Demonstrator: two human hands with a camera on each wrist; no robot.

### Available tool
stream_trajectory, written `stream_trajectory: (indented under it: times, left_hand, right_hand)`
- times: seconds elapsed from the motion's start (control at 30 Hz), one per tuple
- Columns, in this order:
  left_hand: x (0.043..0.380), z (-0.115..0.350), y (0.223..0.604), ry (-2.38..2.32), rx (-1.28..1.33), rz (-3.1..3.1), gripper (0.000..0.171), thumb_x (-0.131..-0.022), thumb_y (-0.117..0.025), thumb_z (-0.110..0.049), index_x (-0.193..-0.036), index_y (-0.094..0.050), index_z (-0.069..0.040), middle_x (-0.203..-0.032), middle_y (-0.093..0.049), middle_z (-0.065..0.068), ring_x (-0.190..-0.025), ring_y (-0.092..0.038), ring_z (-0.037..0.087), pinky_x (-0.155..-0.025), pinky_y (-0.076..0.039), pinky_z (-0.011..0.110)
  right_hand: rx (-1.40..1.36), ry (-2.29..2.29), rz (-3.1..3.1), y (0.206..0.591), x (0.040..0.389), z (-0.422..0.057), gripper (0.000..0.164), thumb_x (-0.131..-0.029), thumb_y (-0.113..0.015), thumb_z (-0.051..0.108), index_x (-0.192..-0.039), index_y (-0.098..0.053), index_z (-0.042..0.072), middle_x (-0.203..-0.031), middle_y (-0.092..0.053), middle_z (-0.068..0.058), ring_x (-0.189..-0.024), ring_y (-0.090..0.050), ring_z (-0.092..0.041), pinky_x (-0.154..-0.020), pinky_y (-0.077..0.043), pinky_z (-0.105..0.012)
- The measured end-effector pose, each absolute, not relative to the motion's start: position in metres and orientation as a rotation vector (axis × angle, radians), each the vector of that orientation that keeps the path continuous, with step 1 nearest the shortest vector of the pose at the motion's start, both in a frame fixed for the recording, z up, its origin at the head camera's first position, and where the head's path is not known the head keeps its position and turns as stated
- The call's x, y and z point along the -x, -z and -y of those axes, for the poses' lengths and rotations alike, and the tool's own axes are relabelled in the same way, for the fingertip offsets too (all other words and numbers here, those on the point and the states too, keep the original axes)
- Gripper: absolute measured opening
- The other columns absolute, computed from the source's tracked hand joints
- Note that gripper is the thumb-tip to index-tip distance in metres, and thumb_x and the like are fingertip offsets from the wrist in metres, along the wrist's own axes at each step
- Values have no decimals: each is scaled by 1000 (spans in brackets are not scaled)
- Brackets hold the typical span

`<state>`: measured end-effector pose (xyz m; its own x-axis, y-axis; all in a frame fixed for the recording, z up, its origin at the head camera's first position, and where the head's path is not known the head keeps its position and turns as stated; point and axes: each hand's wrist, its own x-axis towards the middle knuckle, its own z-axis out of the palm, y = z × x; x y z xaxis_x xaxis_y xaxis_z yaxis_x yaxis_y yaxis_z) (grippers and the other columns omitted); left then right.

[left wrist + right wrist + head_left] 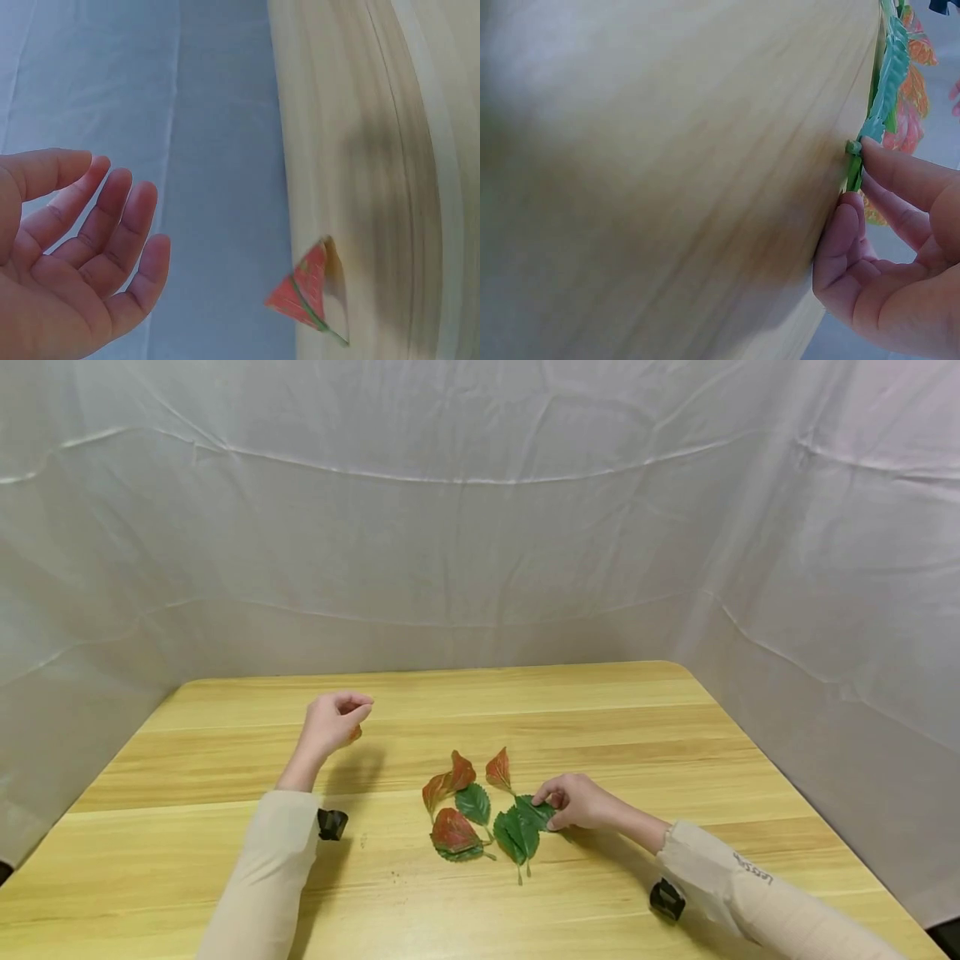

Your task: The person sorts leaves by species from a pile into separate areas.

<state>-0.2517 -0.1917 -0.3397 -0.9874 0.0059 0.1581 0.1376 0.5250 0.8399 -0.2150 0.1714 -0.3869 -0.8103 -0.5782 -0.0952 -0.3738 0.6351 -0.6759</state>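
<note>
My left hand (330, 720) is raised over the left part of the table, its fingers loosely curved around an empty palm. In the left wrist view, a red leaf with a green stem (304, 292) shows apart from the left hand (82, 255); whether it touches the table I cannot tell. At right, my right hand (581, 800) pinches a green leaf (531, 811) low over the table. The right wrist view shows the fingertips at that leaf's stem (853, 169). Against it lie overlapping green leaves (516, 835).
Left of the green leaves lie a red leaf (454, 831) over a green one, a single green leaf (473, 803) and two red leaves (462, 771). Another red leaf (498, 770) lies behind. Pale cloth (480, 543) hangs around the wooden table (187, 860).
</note>
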Motion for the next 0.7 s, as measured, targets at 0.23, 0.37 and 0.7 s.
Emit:
stream_trajectory:
  times: [0.23, 0.37, 0.7]
  left_hand:
    - [246, 176, 338, 1362, 286, 2633, 19, -89, -55, -11, -100, -64, 3, -92, -62, 15, -81, -55, 24, -66, -44, 30]
    - [242, 166, 339, 1378, 352, 2643, 19, -89, -56, -11, -99, -64, 1, -92, -62, 13, -81, -55, 23, -67, -44, 33]
    - [227, 146, 341, 1372, 493, 2652, 16, -88, -57, -13, -97, -66, -3, -89, -63, 6, -79, -55, 20, -63, -45, 31]
  right_hand:
    - [762, 941, -2569, 386, 215, -171, 28, -68, -72, -5, -95, -66, 1, -77, -53, -2, -69, -46, -13, -60, -42, -25]
    - [755, 941, -2572, 386, 215, -170, 28, -68, -72, -5, -94, -66, 1, -77, -53, -3, -70, -47, -13, -61, -43, -26]
    - [747, 953, -2565, 387, 216, -169, 28, -68, -71, -6, -94, -65, 1, -75, -51, -3, -68, -44, -13, -59, -41, -26]
